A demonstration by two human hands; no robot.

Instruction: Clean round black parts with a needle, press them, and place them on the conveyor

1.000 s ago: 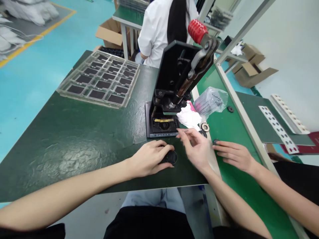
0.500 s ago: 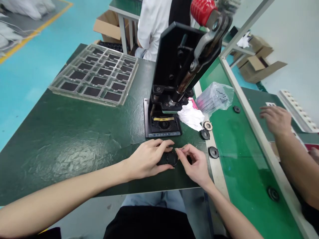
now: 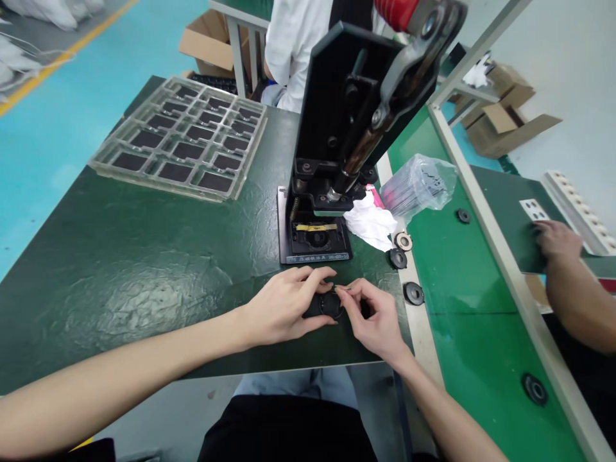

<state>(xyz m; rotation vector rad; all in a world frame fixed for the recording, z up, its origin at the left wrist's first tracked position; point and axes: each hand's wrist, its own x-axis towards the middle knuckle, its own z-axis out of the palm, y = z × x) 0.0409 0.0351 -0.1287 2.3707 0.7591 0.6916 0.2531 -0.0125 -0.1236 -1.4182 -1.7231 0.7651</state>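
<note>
My left hand (image 3: 283,305) curls its thumb and fingers around a black round part (image 3: 330,306) low on the green table. From the right, my right hand (image 3: 373,314) pinches something thin and too small to name at the part's upper right edge. Just beyond my hands stands a black hand press (image 3: 332,122), with a yellow strip (image 3: 316,228) across its base. Under my right hand's fingers is a dark shape that I cannot make out.
A clear tray (image 3: 166,138) with dark squares lies at the back left. Right of the press are a white cloth (image 3: 370,219), a plastic bag (image 3: 418,186) and several round parts (image 3: 414,293). Across the frame, a person's hand (image 3: 558,240) rests near a white sheet.
My right fingertips have shifted slightly left over the round part. The other person's hand has moved down and right. The view has shifted a little.
</note>
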